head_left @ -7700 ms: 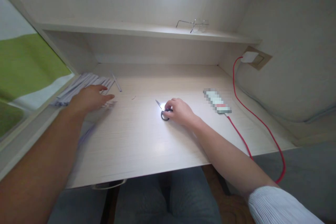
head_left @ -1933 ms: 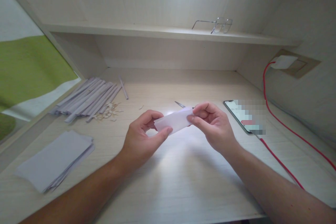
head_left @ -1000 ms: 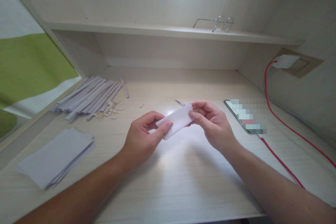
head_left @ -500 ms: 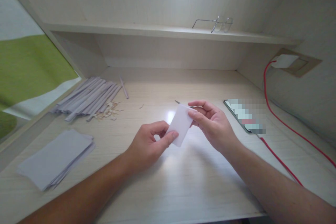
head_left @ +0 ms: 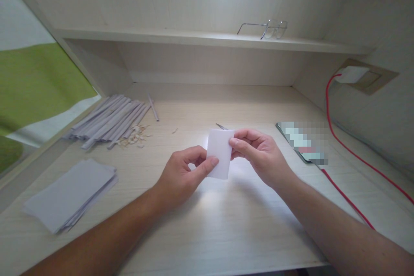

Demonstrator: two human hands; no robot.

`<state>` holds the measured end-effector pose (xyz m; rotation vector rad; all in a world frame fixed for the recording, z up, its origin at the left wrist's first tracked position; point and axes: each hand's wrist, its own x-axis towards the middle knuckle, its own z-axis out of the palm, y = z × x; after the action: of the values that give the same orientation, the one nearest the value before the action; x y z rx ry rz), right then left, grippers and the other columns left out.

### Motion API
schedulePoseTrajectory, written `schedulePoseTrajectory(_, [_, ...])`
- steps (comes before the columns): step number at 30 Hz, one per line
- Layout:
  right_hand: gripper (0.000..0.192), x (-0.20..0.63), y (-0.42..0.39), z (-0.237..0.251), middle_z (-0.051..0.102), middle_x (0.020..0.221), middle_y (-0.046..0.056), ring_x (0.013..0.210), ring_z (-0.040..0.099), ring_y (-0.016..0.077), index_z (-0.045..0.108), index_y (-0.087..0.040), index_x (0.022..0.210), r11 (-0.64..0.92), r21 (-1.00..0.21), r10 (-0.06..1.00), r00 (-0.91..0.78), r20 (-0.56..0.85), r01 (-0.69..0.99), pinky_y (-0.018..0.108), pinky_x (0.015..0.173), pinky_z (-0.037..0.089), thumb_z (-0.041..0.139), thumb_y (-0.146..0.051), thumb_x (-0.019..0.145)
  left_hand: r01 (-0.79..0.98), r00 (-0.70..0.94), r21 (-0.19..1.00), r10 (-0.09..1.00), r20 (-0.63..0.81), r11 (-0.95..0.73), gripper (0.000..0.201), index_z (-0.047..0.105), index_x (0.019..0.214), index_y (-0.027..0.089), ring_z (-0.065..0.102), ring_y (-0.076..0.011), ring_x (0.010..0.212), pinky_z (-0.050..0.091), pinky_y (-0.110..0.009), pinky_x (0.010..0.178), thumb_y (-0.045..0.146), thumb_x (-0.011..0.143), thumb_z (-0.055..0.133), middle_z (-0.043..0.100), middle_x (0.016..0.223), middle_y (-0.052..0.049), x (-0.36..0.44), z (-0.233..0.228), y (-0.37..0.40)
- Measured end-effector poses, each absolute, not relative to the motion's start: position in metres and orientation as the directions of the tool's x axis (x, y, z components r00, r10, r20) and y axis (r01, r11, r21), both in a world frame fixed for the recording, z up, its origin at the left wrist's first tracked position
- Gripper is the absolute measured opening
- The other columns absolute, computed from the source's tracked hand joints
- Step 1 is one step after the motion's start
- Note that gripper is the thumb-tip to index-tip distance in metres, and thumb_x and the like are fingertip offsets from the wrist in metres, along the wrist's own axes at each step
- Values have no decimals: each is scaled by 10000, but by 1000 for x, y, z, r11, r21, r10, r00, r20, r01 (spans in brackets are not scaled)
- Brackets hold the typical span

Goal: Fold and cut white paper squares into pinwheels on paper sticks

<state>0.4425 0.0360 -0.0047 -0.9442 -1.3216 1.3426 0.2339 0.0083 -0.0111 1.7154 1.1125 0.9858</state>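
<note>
Midair, small white paper slip [head_left: 220,153] upright, pinched between left hand [head_left: 184,174] fingers and right hand [head_left: 258,155] fingers

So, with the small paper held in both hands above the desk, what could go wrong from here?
1. The scissors lie right behind the paper slip, mostly hidden; the right hand could brush the blade tip.
2. The slip is pinched only at its edges by the left hand and right fingertips; such a light grip may crease it or let it slide.
3. The red cable runs near the right forearm, which could snag it and pull the phone.
</note>
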Motion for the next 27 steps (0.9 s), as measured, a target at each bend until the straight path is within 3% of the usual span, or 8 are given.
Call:
schedulePoseTrajectory(6, [228, 443, 36, -4, 702, 747, 8, 658, 652, 138, 725, -178, 862, 104, -989, 969, -212, 125, -108, 294, 663, 563, 820, -382, 826, 263, 325, 930, 931, 166, -258, 342, 629, 654, 172, 515, -123, 642, 389, -244, 612, 350, 946, 630, 577, 646, 23, 233, -9, 8])
schedulePoseTrajectory(27, [238, 442, 36, -5, 686, 746, 3, 657, 635, 137, 711, -186, 839, 80, -991, 971, -216, 102, -112, 296, 660, 569, 795, -408, 845, 284, 359, 929, 925, 125, -236, 365, 577, 609, 171, 502, -127, 623, 379, -254, 603, 349, 923, 632, 558, 627, 17, 235, -9, 9])
